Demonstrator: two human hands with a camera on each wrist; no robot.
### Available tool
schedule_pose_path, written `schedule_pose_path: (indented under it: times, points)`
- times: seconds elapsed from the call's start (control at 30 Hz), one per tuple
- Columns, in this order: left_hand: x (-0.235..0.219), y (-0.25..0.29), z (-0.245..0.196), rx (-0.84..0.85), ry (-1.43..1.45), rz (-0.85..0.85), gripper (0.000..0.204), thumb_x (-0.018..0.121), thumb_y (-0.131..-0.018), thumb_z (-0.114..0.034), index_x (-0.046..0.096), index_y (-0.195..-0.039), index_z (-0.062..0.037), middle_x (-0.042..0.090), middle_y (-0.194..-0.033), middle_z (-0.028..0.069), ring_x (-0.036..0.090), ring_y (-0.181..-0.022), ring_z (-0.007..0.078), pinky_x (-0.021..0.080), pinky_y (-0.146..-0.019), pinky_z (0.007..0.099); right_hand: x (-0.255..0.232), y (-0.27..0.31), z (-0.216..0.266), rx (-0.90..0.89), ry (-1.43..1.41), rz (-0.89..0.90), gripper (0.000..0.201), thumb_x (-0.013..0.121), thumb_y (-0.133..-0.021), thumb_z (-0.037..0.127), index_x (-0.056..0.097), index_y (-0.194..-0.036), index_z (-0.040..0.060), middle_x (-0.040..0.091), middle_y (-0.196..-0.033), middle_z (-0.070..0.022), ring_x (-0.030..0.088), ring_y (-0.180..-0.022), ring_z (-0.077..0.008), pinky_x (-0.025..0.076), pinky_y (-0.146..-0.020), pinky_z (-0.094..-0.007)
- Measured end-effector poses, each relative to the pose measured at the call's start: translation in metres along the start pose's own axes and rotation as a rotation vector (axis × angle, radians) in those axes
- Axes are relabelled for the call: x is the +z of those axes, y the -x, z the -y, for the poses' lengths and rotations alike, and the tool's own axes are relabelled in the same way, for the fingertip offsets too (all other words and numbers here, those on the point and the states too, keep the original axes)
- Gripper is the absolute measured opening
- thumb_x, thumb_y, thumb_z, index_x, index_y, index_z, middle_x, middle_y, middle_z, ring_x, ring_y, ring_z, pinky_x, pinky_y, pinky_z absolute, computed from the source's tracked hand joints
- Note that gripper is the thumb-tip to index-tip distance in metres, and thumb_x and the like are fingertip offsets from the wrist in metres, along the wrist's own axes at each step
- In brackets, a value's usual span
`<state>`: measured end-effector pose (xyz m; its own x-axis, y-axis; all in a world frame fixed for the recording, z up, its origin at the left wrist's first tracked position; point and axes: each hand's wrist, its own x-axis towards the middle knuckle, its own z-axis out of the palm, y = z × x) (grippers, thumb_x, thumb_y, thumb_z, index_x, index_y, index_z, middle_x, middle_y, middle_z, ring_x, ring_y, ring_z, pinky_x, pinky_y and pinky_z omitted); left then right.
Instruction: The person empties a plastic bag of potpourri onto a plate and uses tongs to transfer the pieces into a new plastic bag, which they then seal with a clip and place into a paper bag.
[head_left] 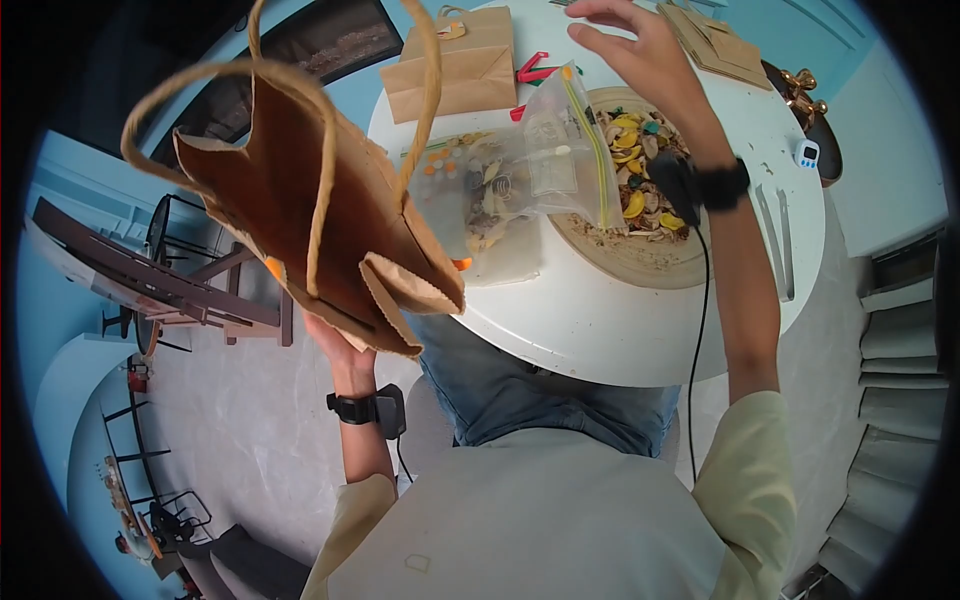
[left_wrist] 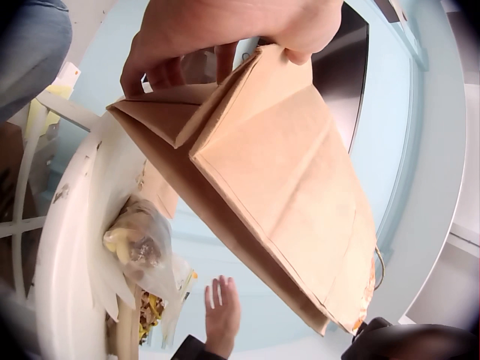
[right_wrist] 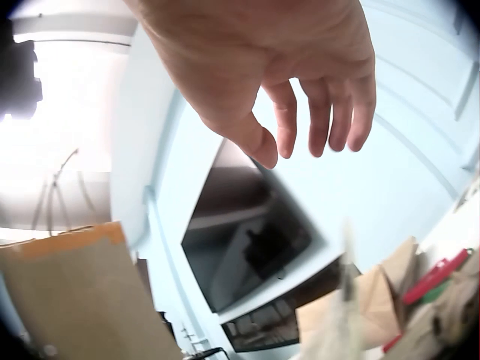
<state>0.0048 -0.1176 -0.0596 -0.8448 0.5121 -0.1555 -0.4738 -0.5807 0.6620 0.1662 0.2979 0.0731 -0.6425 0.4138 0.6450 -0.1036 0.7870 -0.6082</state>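
Observation:
My left hand (head_left: 338, 338) grips a brown paper bag (head_left: 400, 240) from below, at its folded bottom (left_wrist: 262, 135). The bag is tilted beside the table, its mouth and twisted paper handles toward my head. My right hand (head_left: 648, 52) is raised over the far side of the table with nothing in it; in the right wrist view its fingers (right_wrist: 319, 120) hang loosely bent. Nearer that forearm, a clear zip bag (head_left: 560, 150) overlaps a round tray (head_left: 640, 265) of dried yellow and brown pieces. A second, filled zip bag (head_left: 490, 190) lies to its left.
Another paper bag (head_left: 450, 75) lies at the back left, with red clips (head_left: 535, 72) beside it. Flat folded paper bags (head_left: 715, 45) lie at the back right. Metal tongs (head_left: 780, 240) and a small white timer (head_left: 806, 153) are near the right edge of the white table (head_left: 600, 340).

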Motion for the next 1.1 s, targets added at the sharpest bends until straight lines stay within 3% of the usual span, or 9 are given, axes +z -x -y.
schedule_pose_path:
  times: [0.07,0.27,0.33,0.43,0.57,0.77,0.97,1.07,1.1]
  points:
    - [0.006,0.004,0.000,-0.001,-0.045,0.058,0.067,0.040,-0.097,-0.057,0.039,-0.142,-0.0081,0.044,-0.143,0.0104,0.046,-0.128,0.0281,0.038,-0.108,0.0435,-0.005,0.020,0.048,-0.069,-0.272,0.125,0.033,0.068,-0.087,0.021,0.065,-0.117,0.0071,0.066,-0.112,-0.0083,0.061,-0.108,-0.0216,0.049,-0.093,-0.0356]
    - [0.024,0.005,0.005,0.085,-0.146,0.097,0.064,0.041,-0.097,-0.055,0.039,-0.141,-0.0084,0.045,-0.142,0.0104,0.045,-0.129,0.0282,0.036,-0.109,0.0447,0.035,0.083,0.132,-0.064,-0.031,0.703,0.083,0.076,-0.077,0.025,0.032,-0.146,0.0065,0.050,-0.136,-0.0197,0.056,-0.116,-0.0356,0.048,-0.096,-0.0420]
    - [0.025,0.027,0.013,0.111,-0.182,0.114,0.064,0.041,-0.097,-0.055,0.040,-0.141,-0.0085,0.045,-0.142,0.0105,0.044,-0.129,0.0282,0.035,-0.109,0.0451,0.059,0.097,0.137,-0.124,-0.122,0.670,0.091,0.076,-0.076,0.029,0.026,-0.148,0.0064,0.046,-0.139,-0.0202,0.056,-0.116,-0.0377,0.047,-0.096,-0.0431]
    - [0.022,-0.059,-0.067,0.146,-0.236,0.142,0.063,0.042,-0.097,-0.054,0.040,-0.141,-0.0087,0.045,-0.142,0.0105,0.044,-0.130,0.0283,0.035,-0.110,0.0456,0.081,0.105,0.144,-0.192,-0.174,0.625,0.102,0.077,-0.072,0.036,0.018,-0.150,0.0058,0.042,-0.142,-0.0211,0.055,-0.115,-0.0397,0.048,-0.094,-0.0442]
    - [0.031,0.043,0.006,0.182,-0.316,0.188,0.061,0.042,-0.097,-0.053,0.040,-0.140,-0.0089,0.045,-0.142,0.0105,0.043,-0.130,0.0284,0.033,-0.110,0.0464,0.086,0.104,0.158,-0.137,-0.177,0.613,0.108,0.077,-0.069,0.039,0.015,-0.150,0.0037,0.040,-0.140,-0.0225,0.055,-0.113,-0.0386,0.052,-0.085,-0.0447]
    - [0.048,0.047,0.016,0.234,-0.437,0.255,0.059,0.044,-0.097,-0.051,0.041,-0.139,-0.0092,0.045,-0.142,0.0105,0.042,-0.131,0.0285,0.032,-0.111,0.0475,0.120,0.122,0.141,-0.271,-0.362,0.529,0.107,0.077,-0.069,0.035,0.014,-0.150,0.0049,0.043,-0.135,-0.0225,0.056,-0.111,-0.0383,0.053,-0.087,-0.0441]
    - [0.059,0.045,0.011,0.298,-0.550,0.317,0.057,0.045,-0.097,-0.049,0.042,-0.139,-0.0096,0.045,-0.142,0.0106,0.041,-0.132,0.0286,0.030,-0.112,0.0487,0.125,0.118,0.136,-0.305,-0.310,0.476,0.070,0.060,-0.083,0.011,0.030,-0.145,0.0095,0.055,-0.127,-0.0178,0.062,-0.099,-0.0374,0.054,-0.075,-0.0469]
    - [0.085,0.040,0.000,0.367,-0.513,0.251,0.056,0.046,-0.098,-0.048,0.043,-0.138,-0.0093,0.044,-0.142,0.0092,0.039,-0.133,0.0263,0.028,-0.112,0.0464,0.118,0.108,0.135,-0.213,-0.278,0.348,0.040,0.051,-0.091,0.014,0.049,-0.131,0.0132,0.065,-0.077,-0.0158,0.063,-0.066,-0.0401,0.051,-0.060,-0.0483]
    - [0.095,0.038,-0.004,0.421,-0.448,0.171,0.055,0.048,-0.098,-0.047,0.043,-0.137,-0.0090,0.044,-0.142,0.0079,0.037,-0.134,0.0239,0.025,-0.113,0.0439,0.115,0.106,0.135,-0.214,-0.281,0.340,0.040,0.051,-0.091,0.014,0.049,-0.131,0.0132,0.065,-0.077,-0.0158,0.063,-0.066,-0.0401,0.051,-0.060,-0.0483]
